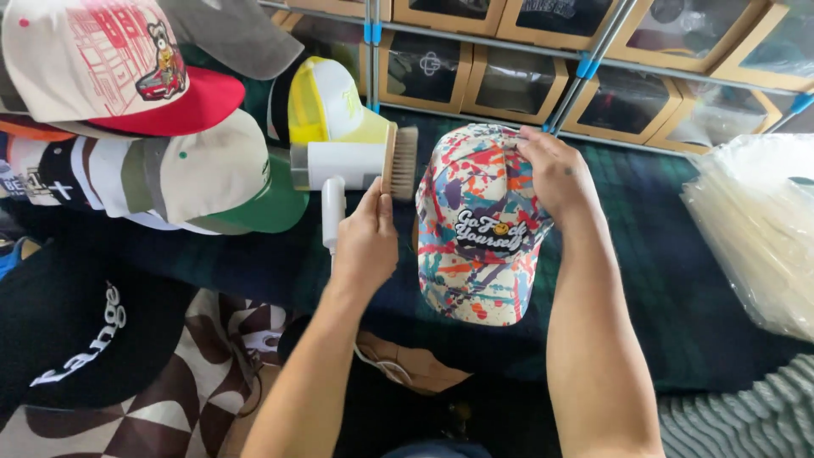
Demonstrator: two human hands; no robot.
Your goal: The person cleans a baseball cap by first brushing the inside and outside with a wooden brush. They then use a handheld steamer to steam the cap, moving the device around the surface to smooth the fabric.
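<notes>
At far left a pile of caps lies on the dark plaid cloth. Your left hand is closed around the handle of a white handheld brush, its bristles just beside the paint-splattered cap lying mid-cloth. Your right hand pinches that cap's far rim, with clear plastic bags stacked farther right.

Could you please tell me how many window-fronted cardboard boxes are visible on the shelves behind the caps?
About 8 boxes, some cut off. Upper row: four, from centre to the right corner. Lower row: four, from beside the yellow cap to the right. More may be hidden.
</notes>
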